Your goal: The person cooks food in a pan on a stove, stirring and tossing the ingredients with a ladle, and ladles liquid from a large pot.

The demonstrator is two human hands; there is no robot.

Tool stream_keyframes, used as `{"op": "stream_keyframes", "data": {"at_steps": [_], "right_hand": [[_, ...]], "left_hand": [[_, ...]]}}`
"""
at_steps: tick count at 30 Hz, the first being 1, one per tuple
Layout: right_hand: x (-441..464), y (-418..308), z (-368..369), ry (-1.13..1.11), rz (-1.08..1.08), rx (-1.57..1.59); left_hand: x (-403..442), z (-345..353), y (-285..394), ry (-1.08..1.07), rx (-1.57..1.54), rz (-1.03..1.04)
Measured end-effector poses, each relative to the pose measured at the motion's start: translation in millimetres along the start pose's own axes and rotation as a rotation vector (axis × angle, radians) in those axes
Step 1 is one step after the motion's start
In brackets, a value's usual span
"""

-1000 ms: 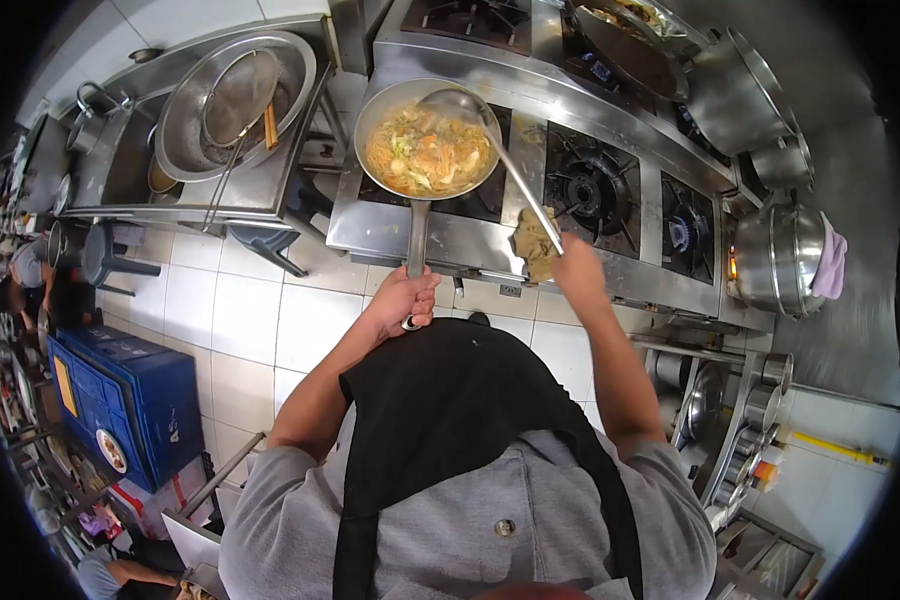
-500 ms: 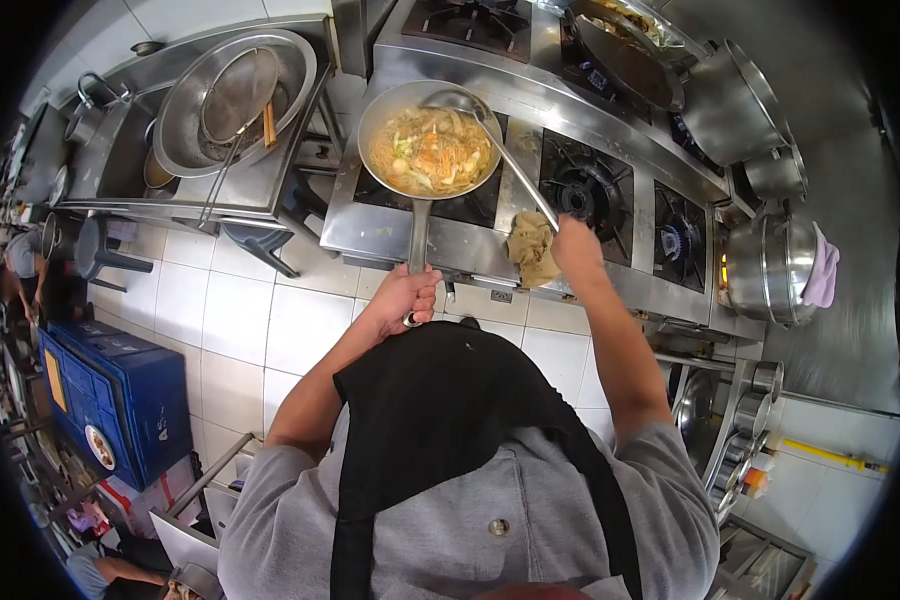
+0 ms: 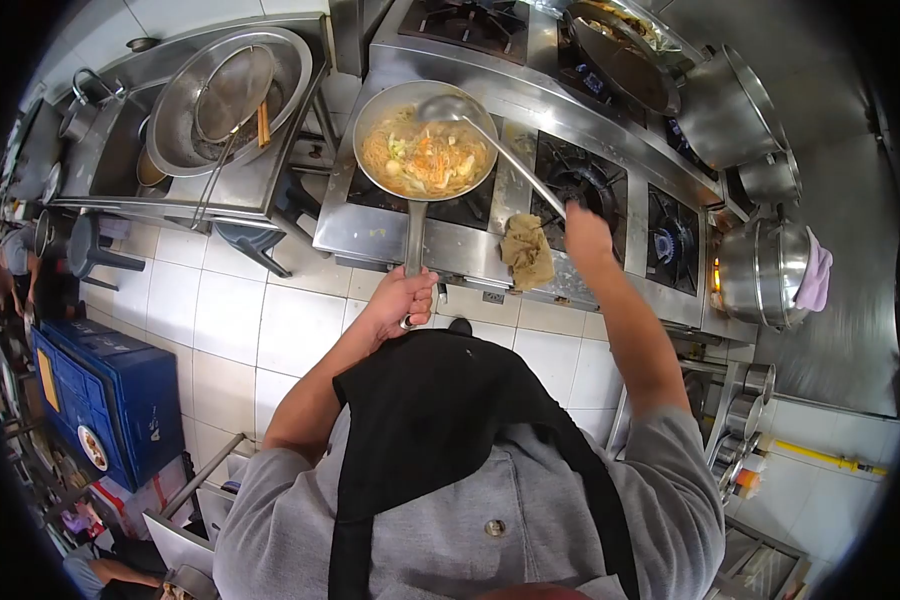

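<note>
My left hand (image 3: pixel 404 297) is wrapped round the metal handle of a frying pan (image 3: pixel 417 215), which is over the left front part of the stove. Noodles (image 3: pixel 425 160) with pale and orange bits fill the pan, in broth. My right hand (image 3: pixel 589 236) is closed on the end of a long-handled ladle (image 3: pixel 526 172). The ladle's bowl is over the far part of the pan, above the noodles. A crumpled tan cloth (image 3: pixel 526 252) lies on the stove's front ledge, left of my right hand.
A gas stove (image 3: pixel 370 222) runs across the front, with a lit burner (image 3: pixel 667 244) at right. Large pots (image 3: pixel 760 268) stand beyond it. On the left, a sink counter holds a wide metal basin (image 3: pixel 175 130) and a strainer (image 3: pixel 234 95). A blue crate (image 3: pixel 155 390) stands lower left.
The ladle's bowl has shifted left over the pan, and its handle lies at a flatter slant. My right hand has moved slightly. My left hand keeps its hold on the frying pan.
</note>
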State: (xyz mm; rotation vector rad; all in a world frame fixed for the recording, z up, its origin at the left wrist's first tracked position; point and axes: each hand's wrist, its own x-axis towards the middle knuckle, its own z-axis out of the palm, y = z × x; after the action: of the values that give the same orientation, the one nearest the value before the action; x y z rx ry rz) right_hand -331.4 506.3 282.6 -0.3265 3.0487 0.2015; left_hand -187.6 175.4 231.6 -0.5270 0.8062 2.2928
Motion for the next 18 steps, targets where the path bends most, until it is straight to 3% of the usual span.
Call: {"op": "stream_keyframes", "data": {"at_steps": [3,6,14,18], "right_hand": [[-70.4,-8.3,22.2,-0.226,0.137,0.148],[-94.8,-26.1,-7.8,-0.264,0.22,0.302],[-110.8,-25.3,-55.6,-0.156,0.2,0.483],[-130.9,-22.1,-80.1,-0.437,0.184,0.602]], "left_hand": [[-2.2,6.1,-0.2,0.008,-0.024,-0.009],[-4.9,10.7,2.3,0.046,0.015,-0.015],[-8.8,7.2,6.2,0.006,-0.004,-0.024],[-33.1,20.8,19.1,0.051,0.016,-0.013]]}}
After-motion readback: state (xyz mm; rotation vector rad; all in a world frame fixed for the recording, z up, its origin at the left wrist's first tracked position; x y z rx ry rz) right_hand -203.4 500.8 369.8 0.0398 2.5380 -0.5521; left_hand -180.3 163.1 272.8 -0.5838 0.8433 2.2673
